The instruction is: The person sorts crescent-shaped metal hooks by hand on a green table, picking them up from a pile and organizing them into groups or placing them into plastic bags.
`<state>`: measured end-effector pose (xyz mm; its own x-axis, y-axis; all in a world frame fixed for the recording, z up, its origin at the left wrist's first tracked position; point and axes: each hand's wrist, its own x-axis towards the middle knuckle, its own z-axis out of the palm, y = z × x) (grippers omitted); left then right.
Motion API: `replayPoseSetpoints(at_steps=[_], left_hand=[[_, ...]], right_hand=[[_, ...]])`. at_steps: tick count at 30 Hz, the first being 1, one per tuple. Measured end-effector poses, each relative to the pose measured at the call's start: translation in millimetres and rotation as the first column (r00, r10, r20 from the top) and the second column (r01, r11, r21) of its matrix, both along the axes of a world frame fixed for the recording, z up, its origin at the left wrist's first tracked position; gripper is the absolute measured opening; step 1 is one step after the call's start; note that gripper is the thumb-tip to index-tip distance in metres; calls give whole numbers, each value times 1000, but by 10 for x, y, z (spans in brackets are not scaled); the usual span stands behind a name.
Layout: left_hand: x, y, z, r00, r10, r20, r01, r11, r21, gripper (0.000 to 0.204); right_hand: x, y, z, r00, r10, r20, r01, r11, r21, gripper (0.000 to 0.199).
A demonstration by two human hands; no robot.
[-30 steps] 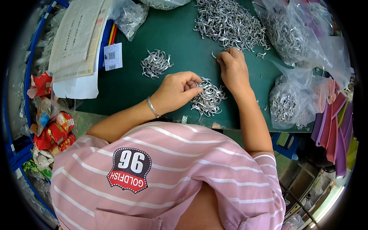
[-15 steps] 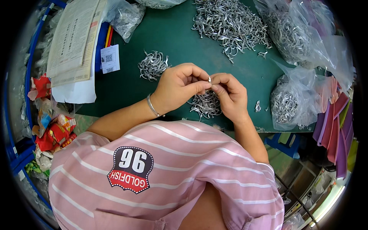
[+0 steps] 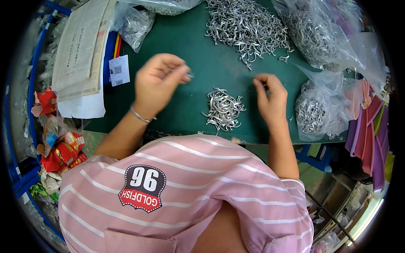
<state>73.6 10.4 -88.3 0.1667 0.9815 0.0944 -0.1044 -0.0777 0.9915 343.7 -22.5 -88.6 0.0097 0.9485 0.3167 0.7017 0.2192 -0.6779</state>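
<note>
Small curved silver metal pieces lie in a loose pile near the table's front edge, between my hands. My left hand, slightly blurred and wearing a bangle, hovers over the table to the left of this pile. Its thumb and fingers pinch one curved metal piece, whose tip sticks out. To the pile's right, my right hand is raised with fingers curled and the thumb close to the index finger. Whatever it may hold is too small to make out. The smaller pile at the left is hidden behind my left hand.
A large heap of the same pieces covers the far part of the green table. Clear bags of pieces stand at the right, beside coloured straps. Papers and a blue bin edge are at the left.
My hands have parted from where they met above the near pile. The left has moved left with a metal piece, the right to the right. The near pile now shows fully.
</note>
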Motion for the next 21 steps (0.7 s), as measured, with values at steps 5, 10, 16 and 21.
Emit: replayPoseSetpoints(at_steps=[5,10,16,21], left_hand=[[-419,175,-140,986,111,-122,-109,994,19,9],[-352,122,-99,993,117,-16,-118,990,-77,8],[-332,102,-86,996,87,27,-87,996,6,8],[-278,78,-47,997,71,6,-71,987,142,8]], right_hand=[[42,260,-102,982,-17,190,19,1000,-13,9],[26,277,-174,953,-38,300,70,993,-97,6],[-49,256,-195,963,-44,266,54,998,-30,7],[-20,208,-195,947,-63,314,69,998,-7,7]])
